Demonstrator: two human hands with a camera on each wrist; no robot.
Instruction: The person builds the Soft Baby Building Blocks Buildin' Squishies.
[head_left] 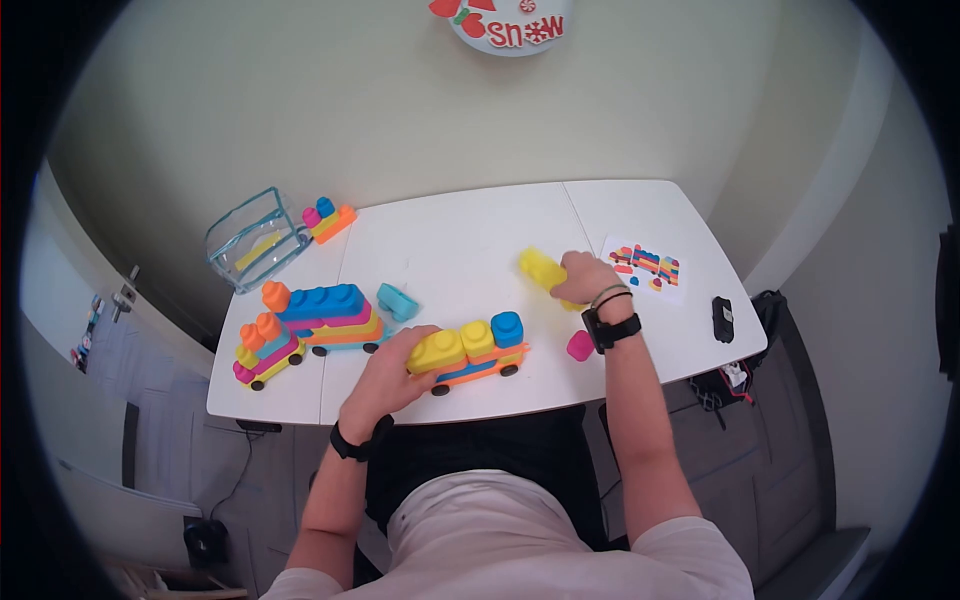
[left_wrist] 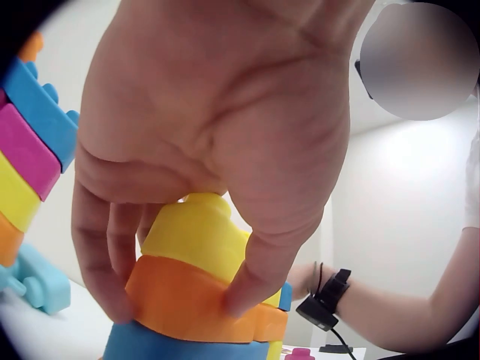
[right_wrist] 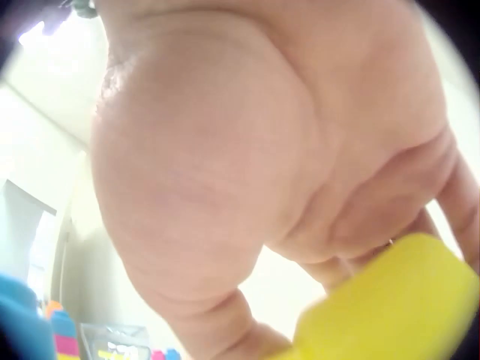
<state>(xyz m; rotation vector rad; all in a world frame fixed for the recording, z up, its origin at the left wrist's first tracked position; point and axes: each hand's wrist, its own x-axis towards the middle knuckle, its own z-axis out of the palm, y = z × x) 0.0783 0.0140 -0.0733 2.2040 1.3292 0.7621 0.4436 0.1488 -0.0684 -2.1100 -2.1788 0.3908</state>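
Note:
My left hand (head_left: 388, 375) grips the rear of a toy block truck (head_left: 480, 368) near the table's front edge. In the left wrist view its fingers and thumb straddle an orange block (left_wrist: 187, 300), with a yellow block (left_wrist: 195, 236) on top under the palm. A blue block (head_left: 507, 328) tops the truck's right end. Over the table to the right, my right hand (head_left: 595, 278) holds a yellow block piece (head_left: 540, 265), blurred in the head view. The right wrist view shows this yellow piece (right_wrist: 390, 300) below the palm, between thumb and fingers.
Left of the truck stand a tall wheeled block car (head_left: 330, 308), a smaller one (head_left: 268, 350) and a light-blue piece (head_left: 398, 301). Behind them are a clear bag (head_left: 245, 270) and a small block stack (head_left: 328, 222). A magenta block (head_left: 580, 346), picture card (head_left: 672, 290) and black device (head_left: 722, 320) lie right.

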